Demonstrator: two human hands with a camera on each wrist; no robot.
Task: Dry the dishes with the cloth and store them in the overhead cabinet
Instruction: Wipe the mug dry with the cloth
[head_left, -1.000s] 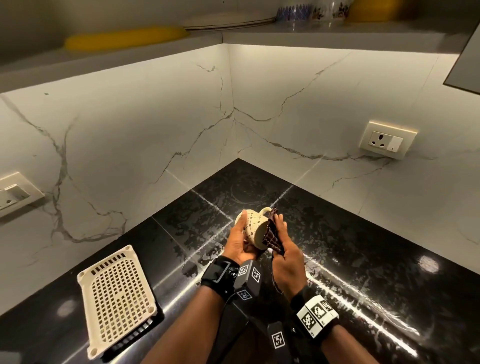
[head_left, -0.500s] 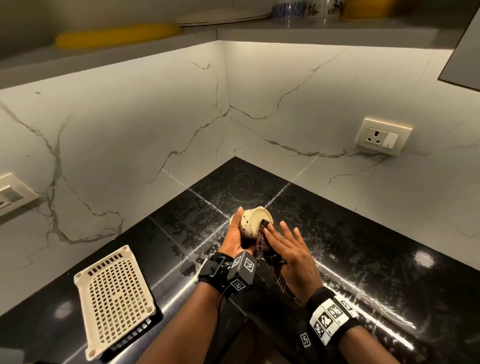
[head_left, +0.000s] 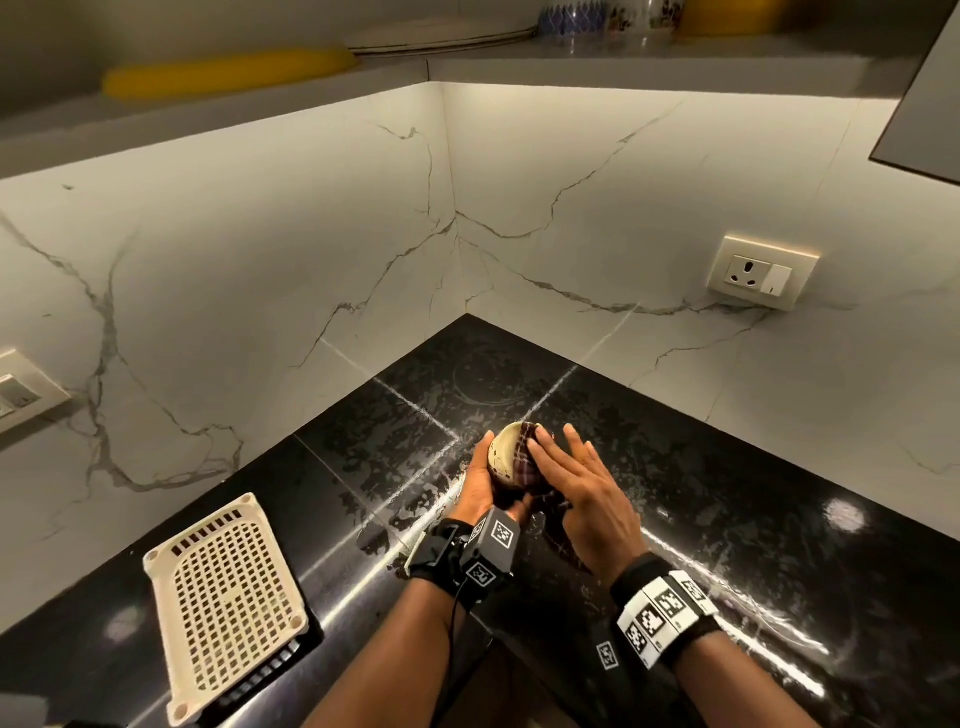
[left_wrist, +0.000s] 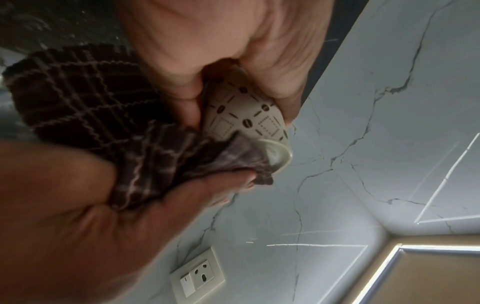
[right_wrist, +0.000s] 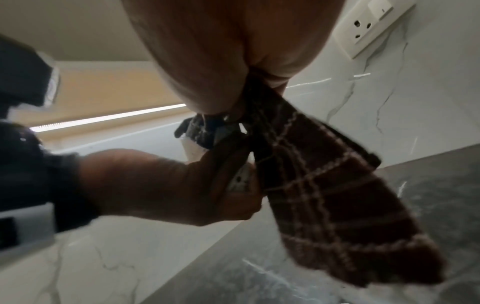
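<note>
**Marble corner over a black counter**

White marble walls (head_left: 291, 291) with grey veins are meeting in a corner, lit by a warm strip glowing beneath the overhead shelf (head_left: 623, 67). A glossy black countertop (head_left: 727, 467) is running out from that corner, catching bright reflections. To the right of the corner, a wall socket (head_left: 761, 273) is sitting just above the counter; far to the left, a second switch plate (head_left: 21, 389) is showing at the frame's edge. A dark panel (head_left: 930, 104) is hanging at the upper right of the corner.
</note>
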